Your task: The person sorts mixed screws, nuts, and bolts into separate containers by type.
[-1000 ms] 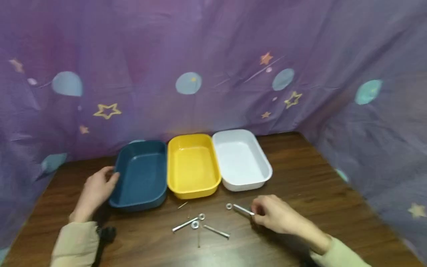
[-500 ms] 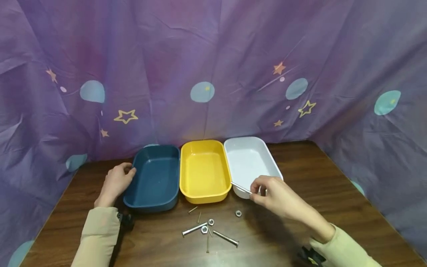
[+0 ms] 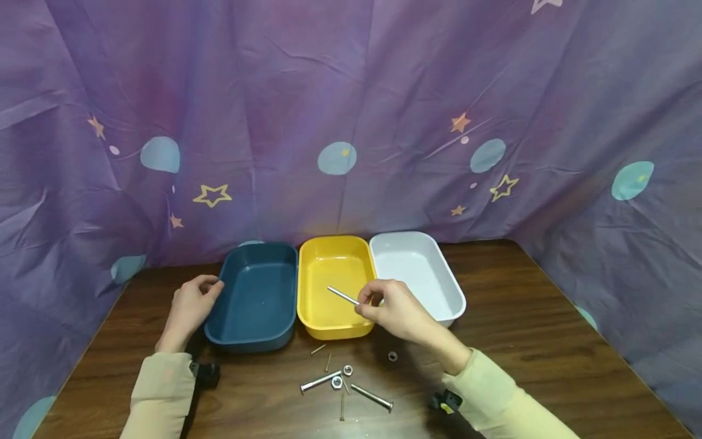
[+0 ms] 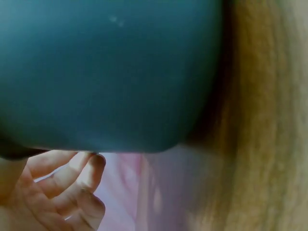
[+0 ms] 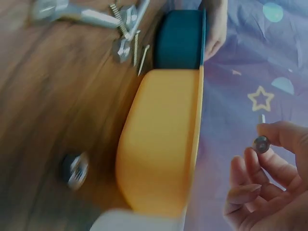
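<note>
Since the right hand (image 3: 397, 310) has the bolt (image 3: 342, 296) pinched near its head, thumb against fingertips, over the yellow tray (image 3: 336, 333), I'd keep that grip snug because smooth metal probably rolls. The left hand (image 3: 191, 305) rests at the rim of the blue tray (image 3: 249, 347), fingers loosely bent.
</note>
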Available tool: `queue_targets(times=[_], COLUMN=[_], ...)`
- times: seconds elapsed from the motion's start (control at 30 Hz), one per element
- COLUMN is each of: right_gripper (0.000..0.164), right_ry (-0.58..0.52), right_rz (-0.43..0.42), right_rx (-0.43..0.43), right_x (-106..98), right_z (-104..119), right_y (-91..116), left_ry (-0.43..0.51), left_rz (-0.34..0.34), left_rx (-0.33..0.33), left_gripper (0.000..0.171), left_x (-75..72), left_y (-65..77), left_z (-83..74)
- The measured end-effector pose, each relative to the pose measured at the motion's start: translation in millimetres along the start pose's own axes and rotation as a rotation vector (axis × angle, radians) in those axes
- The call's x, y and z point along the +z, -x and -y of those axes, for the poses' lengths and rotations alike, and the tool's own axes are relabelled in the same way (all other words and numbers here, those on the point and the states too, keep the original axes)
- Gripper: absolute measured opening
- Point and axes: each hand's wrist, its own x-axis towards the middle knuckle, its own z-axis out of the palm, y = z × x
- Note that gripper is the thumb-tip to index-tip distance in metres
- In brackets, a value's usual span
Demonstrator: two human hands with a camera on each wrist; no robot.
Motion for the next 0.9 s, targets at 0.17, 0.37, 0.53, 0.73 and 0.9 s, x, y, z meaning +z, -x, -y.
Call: queue_targets(times=[0.17, 0.37, 0.53, 0.73, 0.9], right_gripper=[0.009, 0.01, 0.012, 0.012, 0.011], right_ry=[-0.034, 0.03, 0.095, 0.197, 0.268], right_rz=[-0.004, -0.007, -0.012, 0.02, 0.046], right_rx=[-0.006, 0.0, -0.01, 0.004, 0.001], right_x=[29, 67, 90, 106, 119], right_z=[13, 26, 32, 42, 45], right_y=[-28, -59, -81, -102, -115], left_ry=[0.011, 0.016, 0.023, 0.018, 0.014], left_rz=[-0.019, -0.03, -0.015, 0.017, 0.014], left_rx=[-0.006, -0.018, -0.049, -0.06, -0.052], left_gripper=[0.032, 0.03, 0.032, 0.035, 0.033], left_x=[-3.9, -3.2, -1.5, -2.0, 0.7], left_y=[2.2, 6.1, 5.8, 4.2, 4.3], left_z=[0.5, 0.9, -0.3, -1.6, -0.4])
